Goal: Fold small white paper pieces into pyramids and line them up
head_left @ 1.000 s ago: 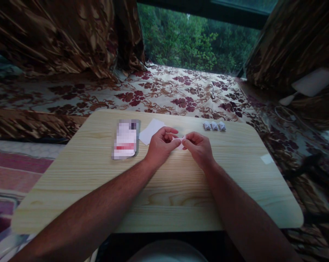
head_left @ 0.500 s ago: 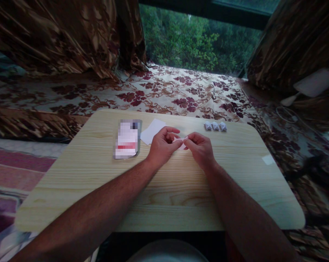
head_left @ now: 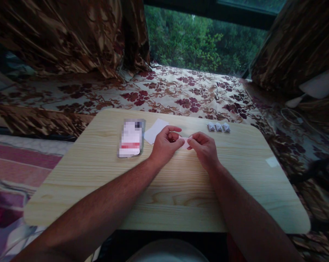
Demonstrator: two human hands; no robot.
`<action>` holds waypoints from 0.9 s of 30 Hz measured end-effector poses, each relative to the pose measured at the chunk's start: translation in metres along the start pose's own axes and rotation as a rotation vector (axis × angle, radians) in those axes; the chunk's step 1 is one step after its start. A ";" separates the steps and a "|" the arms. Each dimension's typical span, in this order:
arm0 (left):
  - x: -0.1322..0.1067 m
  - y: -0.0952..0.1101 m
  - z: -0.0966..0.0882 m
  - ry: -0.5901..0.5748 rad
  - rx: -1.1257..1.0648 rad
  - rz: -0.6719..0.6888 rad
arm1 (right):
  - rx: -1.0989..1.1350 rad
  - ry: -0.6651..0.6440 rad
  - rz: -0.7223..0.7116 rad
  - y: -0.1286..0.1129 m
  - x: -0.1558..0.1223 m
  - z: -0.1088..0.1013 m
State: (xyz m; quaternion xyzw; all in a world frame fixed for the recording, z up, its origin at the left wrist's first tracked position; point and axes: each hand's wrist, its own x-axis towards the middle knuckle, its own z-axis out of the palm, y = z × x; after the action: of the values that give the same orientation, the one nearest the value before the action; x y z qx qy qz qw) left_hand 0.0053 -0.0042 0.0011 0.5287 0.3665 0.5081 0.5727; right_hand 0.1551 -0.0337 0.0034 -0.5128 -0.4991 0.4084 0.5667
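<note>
Over the far middle of the light wooden table [head_left: 167,189], both my hands pinch one small piece of pale pink folded paper [head_left: 185,142]. My left hand [head_left: 165,145] grips its left end with thumb and fingers closed. My right hand [head_left: 205,147] pinches its right end, fingers curled. Most of the paper is hidden between the fingertips. A white paper sheet [head_left: 155,130] lies flat just beyond my left hand.
A blurred flat packet [head_left: 131,138] lies left of the white sheet. Three small folded paper pieces [head_left: 219,127] sit in a row near the table's far right edge. Floral bedding [head_left: 186,91], brown curtains and a window with green trees lie beyond.
Both hands stay pinched on the small paper with only slight finger shifts. The view has drifted a little to the left, so everything sits slightly further right.
</note>
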 end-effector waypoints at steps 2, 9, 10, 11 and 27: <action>0.000 0.000 0.000 0.004 0.005 0.001 | -0.015 0.006 -0.004 0.000 0.000 0.000; 0.000 -0.001 0.000 0.000 -0.006 0.004 | -0.059 0.014 -0.022 -0.003 -0.002 0.001; 0.000 -0.001 0.000 -0.001 -0.007 0.009 | -0.056 0.010 -0.026 -0.004 -0.002 0.001; 0.000 -0.001 0.000 -0.002 -0.007 0.013 | -0.054 0.005 -0.031 -0.004 -0.002 0.001; 0.000 0.000 0.000 -0.018 -0.022 0.007 | -0.066 -0.007 -0.041 0.000 -0.002 0.000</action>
State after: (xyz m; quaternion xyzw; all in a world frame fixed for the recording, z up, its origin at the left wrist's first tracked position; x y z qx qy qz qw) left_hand 0.0057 -0.0043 0.0015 0.5284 0.3539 0.5094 0.5798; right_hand 0.1547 -0.0356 0.0029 -0.5195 -0.5247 0.3819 0.5559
